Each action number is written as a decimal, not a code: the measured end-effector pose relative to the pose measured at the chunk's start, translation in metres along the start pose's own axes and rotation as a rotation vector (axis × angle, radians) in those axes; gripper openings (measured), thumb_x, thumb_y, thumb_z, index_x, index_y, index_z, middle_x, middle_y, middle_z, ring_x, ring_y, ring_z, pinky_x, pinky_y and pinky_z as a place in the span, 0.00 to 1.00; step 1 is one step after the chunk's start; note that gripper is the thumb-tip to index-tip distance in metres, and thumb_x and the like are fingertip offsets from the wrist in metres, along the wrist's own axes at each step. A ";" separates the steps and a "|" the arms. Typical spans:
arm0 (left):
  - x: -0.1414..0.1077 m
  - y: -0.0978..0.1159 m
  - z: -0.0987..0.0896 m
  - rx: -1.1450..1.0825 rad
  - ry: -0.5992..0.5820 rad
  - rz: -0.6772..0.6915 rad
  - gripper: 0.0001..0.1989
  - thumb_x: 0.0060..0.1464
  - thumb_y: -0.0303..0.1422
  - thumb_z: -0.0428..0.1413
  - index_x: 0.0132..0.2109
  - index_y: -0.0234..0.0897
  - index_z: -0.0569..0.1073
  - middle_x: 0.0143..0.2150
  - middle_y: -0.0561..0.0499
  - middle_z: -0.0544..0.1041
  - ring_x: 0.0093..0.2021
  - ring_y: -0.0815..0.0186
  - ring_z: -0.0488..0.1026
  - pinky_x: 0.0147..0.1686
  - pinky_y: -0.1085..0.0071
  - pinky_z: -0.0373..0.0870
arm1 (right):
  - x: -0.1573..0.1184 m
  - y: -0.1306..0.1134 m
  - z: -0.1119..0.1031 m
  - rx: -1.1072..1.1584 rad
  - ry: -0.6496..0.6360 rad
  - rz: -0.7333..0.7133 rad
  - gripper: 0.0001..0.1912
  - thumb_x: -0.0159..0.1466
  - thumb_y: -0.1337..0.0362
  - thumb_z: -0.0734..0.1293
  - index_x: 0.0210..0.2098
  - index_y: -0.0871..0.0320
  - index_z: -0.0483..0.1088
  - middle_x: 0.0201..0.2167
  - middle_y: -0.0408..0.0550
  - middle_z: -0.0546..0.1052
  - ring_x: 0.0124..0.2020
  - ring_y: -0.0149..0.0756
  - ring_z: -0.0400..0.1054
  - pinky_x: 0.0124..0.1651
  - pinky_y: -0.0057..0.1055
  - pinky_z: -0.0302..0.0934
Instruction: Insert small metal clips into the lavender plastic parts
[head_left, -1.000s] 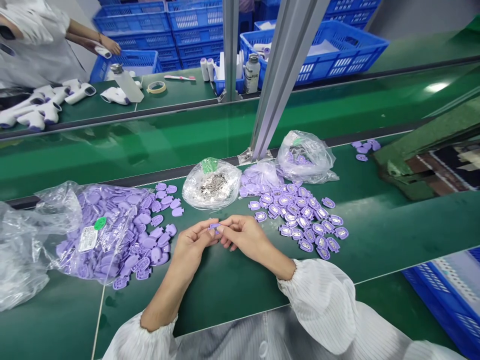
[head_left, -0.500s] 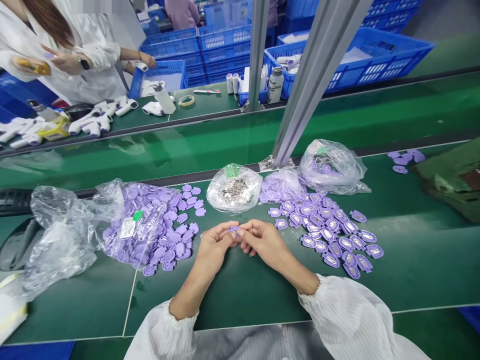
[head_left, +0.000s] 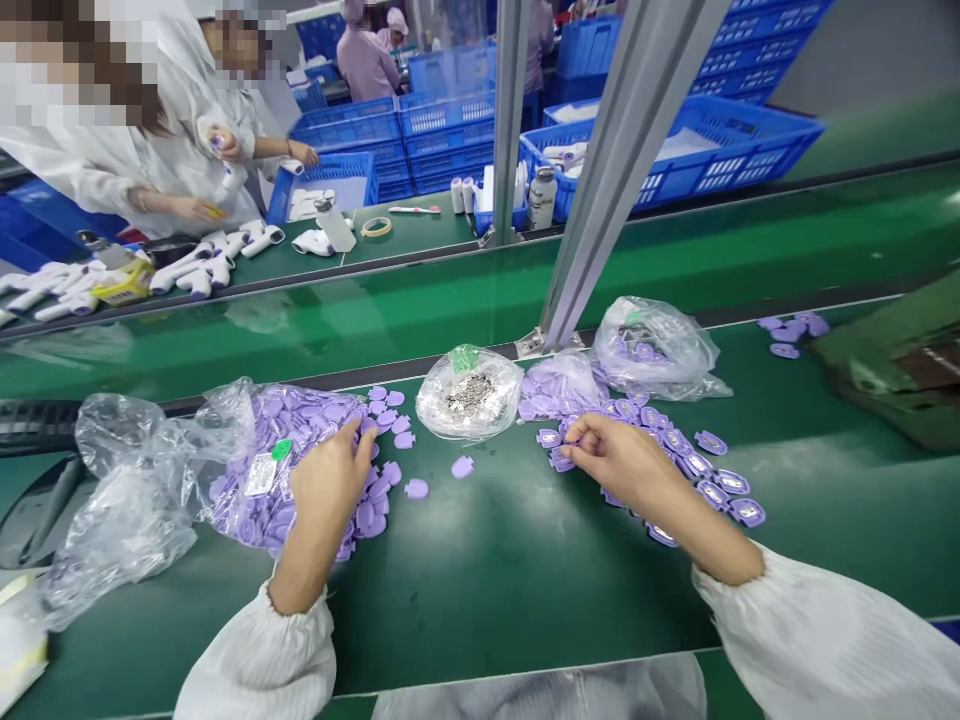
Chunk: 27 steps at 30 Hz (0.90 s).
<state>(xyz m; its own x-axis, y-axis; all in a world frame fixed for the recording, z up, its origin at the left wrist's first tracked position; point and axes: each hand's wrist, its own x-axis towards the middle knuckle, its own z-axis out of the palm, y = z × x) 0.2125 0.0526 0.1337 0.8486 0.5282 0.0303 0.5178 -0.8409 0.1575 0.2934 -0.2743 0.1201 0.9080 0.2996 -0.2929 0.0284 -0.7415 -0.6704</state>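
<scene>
My left hand (head_left: pixel 330 475) reaches over the pile of plain purple plastic pieces (head_left: pixel 307 405), thumb and forefinger slightly apart at its right edge. Part of that pile lies under a clear bag with a white label (head_left: pixel 260 474). On the other side, my right hand (head_left: pixel 619 460) has its fingers curled together above purple pieces with metal inserts (head_left: pixel 697 464); whatever its fingertips hold is hidden. Between the hands, a clear bag of small metal parts (head_left: pixel 469 395) sits at the back. Two loose purple pieces (head_left: pixel 463 467) (head_left: pixel 416 488) lie on the green table.
A crumpled clear bag (head_left: pixel 135 500) lies far left. Behind the right pile stands another bag with purple pieces (head_left: pixel 652 345). A metal post (head_left: pixel 600 200) rises at the back edge. Co-workers in white (head_left: pixel 180 150) handle white devices across the barrier; a green machine (head_left: pixel 900 350) stands right.
My hands were together at the middle, holding a purple piece. They have moved apart, the left to the plain pile and the right to the pieces with inserts. Two loose pieces now show between.
</scene>
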 end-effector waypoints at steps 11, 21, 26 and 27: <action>0.014 -0.001 0.011 0.349 0.004 0.152 0.22 0.65 0.43 0.41 0.60 0.45 0.69 0.41 0.46 0.82 0.36 0.55 0.78 0.25 0.70 0.58 | 0.076 -0.088 0.053 -0.360 0.156 -0.299 0.14 0.66 0.61 0.59 0.42 0.58 0.75 0.44 0.53 0.75 0.38 0.38 0.71 0.39 0.30 0.59; 0.019 -0.014 0.015 0.289 0.042 0.208 0.19 0.66 0.39 0.43 0.54 0.45 0.74 0.50 0.52 0.79 0.39 0.60 0.77 0.26 0.71 0.57 | 0.084 -0.079 0.054 -0.133 0.179 -0.378 0.15 0.68 0.64 0.58 0.42 0.54 0.76 0.38 0.48 0.78 0.39 0.34 0.71 0.45 0.28 0.60; 0.014 -0.021 0.015 0.216 0.069 0.173 0.17 0.65 0.38 0.43 0.52 0.45 0.73 0.50 0.53 0.79 0.39 0.61 0.77 0.27 0.71 0.57 | 0.091 -0.073 0.054 0.015 0.171 -0.397 0.14 0.65 0.68 0.60 0.43 0.55 0.77 0.38 0.47 0.78 0.39 0.33 0.71 0.45 0.27 0.61; 0.014 -0.021 0.015 0.211 0.072 0.172 0.16 0.65 0.38 0.43 0.51 0.45 0.73 0.50 0.53 0.79 0.39 0.60 0.77 0.27 0.71 0.56 | 0.092 -0.073 0.054 0.035 0.175 -0.403 0.14 0.65 0.68 0.61 0.42 0.55 0.78 0.38 0.48 0.78 0.38 0.34 0.71 0.45 0.27 0.61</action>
<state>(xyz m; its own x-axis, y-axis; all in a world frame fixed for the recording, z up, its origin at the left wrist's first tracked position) 0.2154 0.0760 0.1162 0.9200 0.3762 0.1102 0.3843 -0.9209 -0.0648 0.3520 -0.1606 0.1050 0.8843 0.4526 0.1148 0.3836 -0.5641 -0.7312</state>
